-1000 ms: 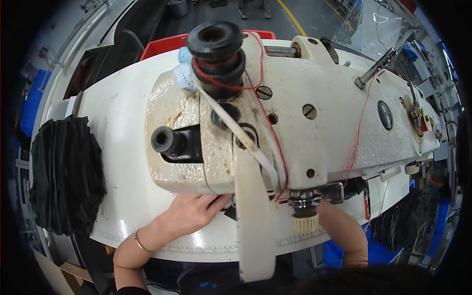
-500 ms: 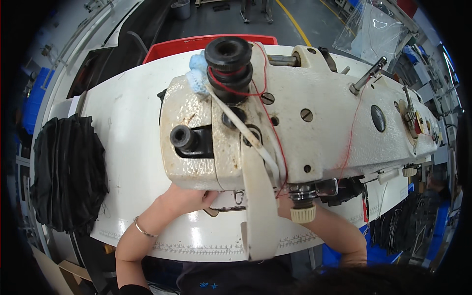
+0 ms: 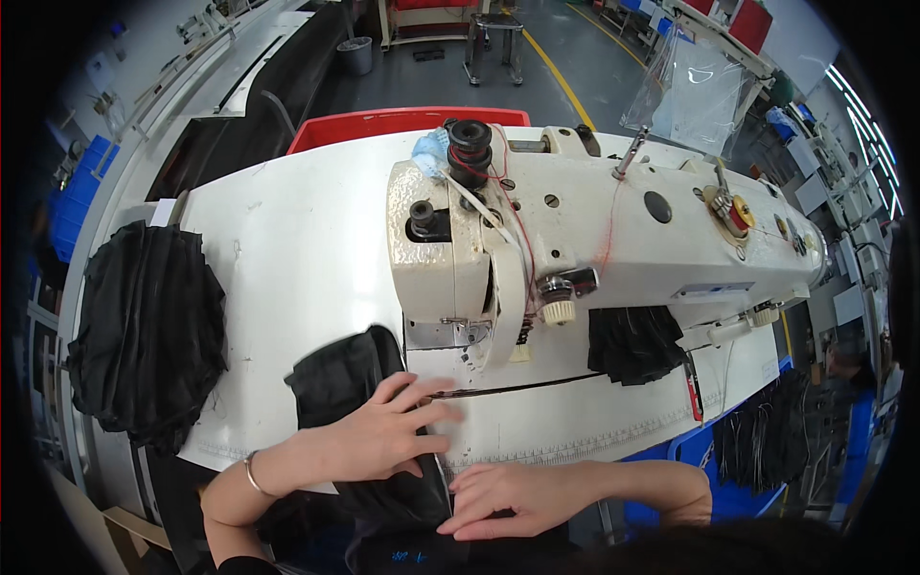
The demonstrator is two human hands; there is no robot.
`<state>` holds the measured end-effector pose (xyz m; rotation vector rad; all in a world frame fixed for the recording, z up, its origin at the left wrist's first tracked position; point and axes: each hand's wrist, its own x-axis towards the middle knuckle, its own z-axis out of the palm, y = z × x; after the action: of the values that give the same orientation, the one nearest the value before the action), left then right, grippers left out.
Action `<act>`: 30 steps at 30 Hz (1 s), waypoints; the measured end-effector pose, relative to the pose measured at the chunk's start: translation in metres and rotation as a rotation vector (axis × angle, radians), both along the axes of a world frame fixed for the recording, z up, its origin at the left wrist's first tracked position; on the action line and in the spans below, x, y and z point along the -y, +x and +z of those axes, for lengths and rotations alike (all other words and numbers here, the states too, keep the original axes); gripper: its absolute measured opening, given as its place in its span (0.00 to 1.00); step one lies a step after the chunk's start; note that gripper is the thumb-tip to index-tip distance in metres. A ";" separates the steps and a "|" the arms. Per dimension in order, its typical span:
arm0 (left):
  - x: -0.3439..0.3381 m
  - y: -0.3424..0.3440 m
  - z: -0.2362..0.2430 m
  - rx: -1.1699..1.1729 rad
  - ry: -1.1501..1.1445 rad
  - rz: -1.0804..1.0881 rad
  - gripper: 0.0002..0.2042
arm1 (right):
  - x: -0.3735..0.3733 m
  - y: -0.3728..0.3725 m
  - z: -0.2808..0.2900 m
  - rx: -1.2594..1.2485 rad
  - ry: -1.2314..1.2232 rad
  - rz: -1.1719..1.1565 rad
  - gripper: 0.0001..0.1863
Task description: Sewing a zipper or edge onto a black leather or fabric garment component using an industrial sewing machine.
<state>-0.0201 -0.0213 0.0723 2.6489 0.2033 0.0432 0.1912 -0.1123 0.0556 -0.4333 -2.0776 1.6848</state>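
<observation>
From here I count two hands (image 3: 383,441) (image 3: 522,498), one bracelet (image 3: 252,474), one sewing machine (image 3: 613,216), one worktop (image 3: 297,249), two black cloth stacks (image 3: 149,335) (image 3: 632,347) on it, one separate black cloth piece (image 3: 343,376), one red bin (image 3: 402,122).

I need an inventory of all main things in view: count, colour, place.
Table: 1, white, centre
Sewing machine: 1, white, on table
Rag: 1, light blue, machine top
Bobbin: 1, red, machine's right
Cloth stack: 1, black, table's left
Pleated bundle: 1, black, under machine arm
Stringy bundle: 1, black, lower right
Bin: 1, red, behind table
Bucket: 1, grey, background
Stool: 1, grey, background
Plastic sheet: 1, clear, back right
Containers: 2+, blue, both sides
Folded cloth: 1, black, table's front
Bracelet: 1, silver, left wrist
Left grip: 1, bare, over folded cloth
Right grip: 1, bare, beside folded cloth
</observation>
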 end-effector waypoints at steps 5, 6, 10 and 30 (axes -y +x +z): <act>-0.007 -0.013 0.009 0.068 0.238 0.088 0.11 | -0.009 0.003 0.012 0.176 -0.549 -0.299 0.11; -0.004 -0.013 0.016 0.112 0.453 0.114 0.10 | -0.013 0.001 0.008 0.204 -0.598 -0.368 0.12; 0.018 -0.031 0.021 0.290 1.168 0.279 0.16 | -0.037 -0.028 -0.013 0.171 -0.360 -0.684 0.11; -0.039 0.000 -0.019 0.174 -0.692 0.589 0.10 | -0.028 -0.012 -0.044 0.050 0.266 -0.593 0.14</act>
<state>-0.0201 0.0178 0.0530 1.8151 0.7766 0.3297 0.1790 -0.0842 0.0117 -0.9004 -1.9100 1.0487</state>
